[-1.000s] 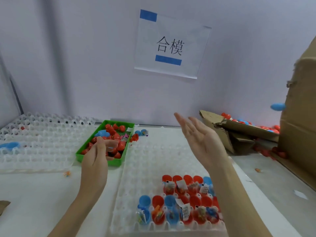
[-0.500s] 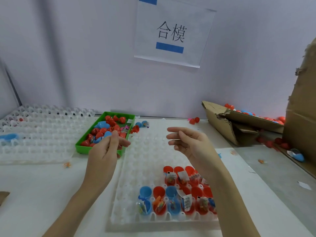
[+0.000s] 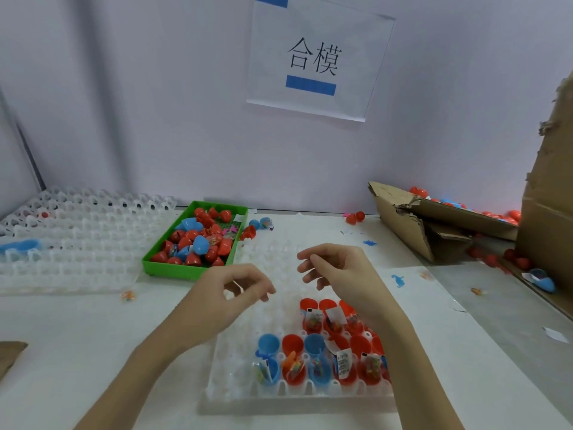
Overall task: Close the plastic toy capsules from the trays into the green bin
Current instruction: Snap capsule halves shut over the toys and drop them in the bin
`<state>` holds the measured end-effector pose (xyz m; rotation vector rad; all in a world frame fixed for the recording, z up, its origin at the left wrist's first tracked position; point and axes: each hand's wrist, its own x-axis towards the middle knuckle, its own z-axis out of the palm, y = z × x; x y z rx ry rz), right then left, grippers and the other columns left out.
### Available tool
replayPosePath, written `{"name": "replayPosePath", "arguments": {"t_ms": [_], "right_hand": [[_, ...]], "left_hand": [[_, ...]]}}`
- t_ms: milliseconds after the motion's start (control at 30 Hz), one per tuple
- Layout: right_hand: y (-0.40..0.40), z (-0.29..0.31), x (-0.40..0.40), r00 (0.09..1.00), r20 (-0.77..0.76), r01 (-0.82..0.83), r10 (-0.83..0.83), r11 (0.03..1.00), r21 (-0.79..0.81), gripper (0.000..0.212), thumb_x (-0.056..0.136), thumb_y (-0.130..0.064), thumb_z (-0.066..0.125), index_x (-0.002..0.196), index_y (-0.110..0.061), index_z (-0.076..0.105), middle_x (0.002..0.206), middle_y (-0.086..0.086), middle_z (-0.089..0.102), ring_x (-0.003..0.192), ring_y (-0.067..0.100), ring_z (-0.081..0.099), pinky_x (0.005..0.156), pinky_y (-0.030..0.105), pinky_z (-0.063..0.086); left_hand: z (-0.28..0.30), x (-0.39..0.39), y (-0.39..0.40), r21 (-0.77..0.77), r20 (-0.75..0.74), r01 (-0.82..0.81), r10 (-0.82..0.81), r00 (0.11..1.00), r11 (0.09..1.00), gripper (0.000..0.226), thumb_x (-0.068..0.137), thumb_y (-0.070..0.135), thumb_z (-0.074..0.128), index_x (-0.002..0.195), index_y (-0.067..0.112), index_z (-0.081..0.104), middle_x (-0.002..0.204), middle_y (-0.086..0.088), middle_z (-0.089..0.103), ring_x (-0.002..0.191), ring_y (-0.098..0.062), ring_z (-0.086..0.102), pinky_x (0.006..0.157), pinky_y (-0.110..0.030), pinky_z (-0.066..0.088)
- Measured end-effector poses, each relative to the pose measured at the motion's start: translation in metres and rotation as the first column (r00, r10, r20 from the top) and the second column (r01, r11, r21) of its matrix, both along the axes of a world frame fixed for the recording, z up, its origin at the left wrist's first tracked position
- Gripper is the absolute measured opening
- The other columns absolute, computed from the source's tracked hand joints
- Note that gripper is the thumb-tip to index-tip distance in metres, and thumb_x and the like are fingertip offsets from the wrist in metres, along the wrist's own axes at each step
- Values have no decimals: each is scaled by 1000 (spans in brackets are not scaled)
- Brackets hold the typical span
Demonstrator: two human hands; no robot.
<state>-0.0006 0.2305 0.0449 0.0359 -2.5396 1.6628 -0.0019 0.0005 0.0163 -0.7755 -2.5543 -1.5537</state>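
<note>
A clear cell tray (image 3: 248,386) lies in front of me with several open red and blue capsules (image 3: 313,358) holding small toys in its near right cells. The green bin (image 3: 173,270) sits behind it to the left, filled with closed red and blue capsules (image 3: 198,240). My left hand (image 3: 229,293) hovers over the tray's left part, fingers loosely curled, holding nothing. My right hand (image 3: 338,271) hovers just right of it above the red capsules, fingers also relaxed and empty. Both hands are apart from the capsules.
A second stack of clear trays (image 3: 71,237) lies at the left with a blue capsule half (image 3: 21,246) on it. Torn cardboard boxes (image 3: 434,218) with loose capsules stand at the right. A few capsules (image 3: 259,226) lie behind the bin. A paper sign (image 3: 316,57) hangs on the wall.
My left hand has drawn back from the green bin toward the near tray. My right hand, raised with an open palm a second ago, has come down and curled loosely above the tray.
</note>
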Motion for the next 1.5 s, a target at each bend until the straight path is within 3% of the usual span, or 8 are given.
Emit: {"name": "replayPosePath", "arguments": {"t_ms": [100, 267, 467, 633, 900, 1133, 1367, 1500], "right_hand": [[3, -1, -2, 999, -40, 25, -23, 999, 39, 27, 106, -7, 51, 106, -15, 76, 88, -2, 77, 80, 12, 74, 65, 18, 56], [55, 14, -19, 954, -142, 290, -264, 933, 211, 23, 104, -9, 54, 103, -20, 75, 92, -7, 74, 79, 7, 71, 70, 22, 59], [183, 18, -56, 624, -188, 747, -758, 510, 426, 29, 93, -1, 63, 122, -4, 66, 121, 18, 66, 111, 33, 61, 81, 33, 50], [271, -4, -45, 533, -226, 636, -815, 210, 743, 46, 96, -9, 67, 137, 2, 51, 136, 24, 54, 123, 38, 54, 100, 44, 51], [222, -25, -44, 668, -241, 718, -705, 523, 459, 23, 98, -2, 61, 118, -7, 70, 117, 12, 68, 93, 18, 63, 76, 23, 48], [87, -11, -17, 911, -237, 410, -339, 811, 417, 20, 101, -9, 59, 108, -15, 76, 95, -7, 70, 85, 4, 64, 75, 14, 49], [-5, 15, 7, 985, -121, -54, 125, 881, 470, 12, 98, -21, 68, 101, -26, 78, 93, -20, 71, 83, -4, 65, 69, 3, 48], [-28, 10, 6, 980, -88, -118, 177, 882, 457, 13, 98, -22, 68, 105, -23, 78, 97, -14, 74, 85, 1, 66, 74, 7, 52]], "left_hand": [[-1, 5, 0, -84, 29, 147, -145, 989, 986, 8, 95, 30, 73, 90, 31, 80, 84, 10, 75, 77, -13, 62, 74, -27, 52], [-3, 1, -1, -24, -65, 40, -41, 997, 999, 16, 91, 46, 63, 87, 43, 78, 74, 7, 72, 71, -16, 63, 69, -26, 52], [-20, -21, -14, 33, -110, -69, 73, 991, 997, 30, 93, 53, 50, 91, 45, 79, 70, 8, 70, 74, -8, 67, 74, -24, 55], [-42, -39, -24, -34, -67, -168, 165, 984, 985, 30, 102, 42, 49, 95, 41, 79, 72, 9, 71, 71, -8, 68, 58, -20, 54], [-14, -12, -8, -116, -78, -10, 1, 997, 993, 26, 86, 55, 54, 92, 47, 77, 70, 8, 71, 69, -10, 67, 63, -18, 52], [-3, 2, -10, -198, 35, 170, -166, 985, 965, 14, 92, 30, 76, 92, 44, 76, 87, 14, 74, 75, -9, 59, 65, -15, 46], [2, 4, -12, -264, 106, 236, -215, 971, 935, 8, 84, 39, 84, 88, 44, 79, 90, 17, 71, 80, -8, 55, 66, -17, 44], [2, 4, -10, -274, 90, 225, -209, 974, 935, 10, 83, 37, 85, 86, 45, 80, 90, 16, 69, 81, -9, 55, 65, -17, 43]]}}
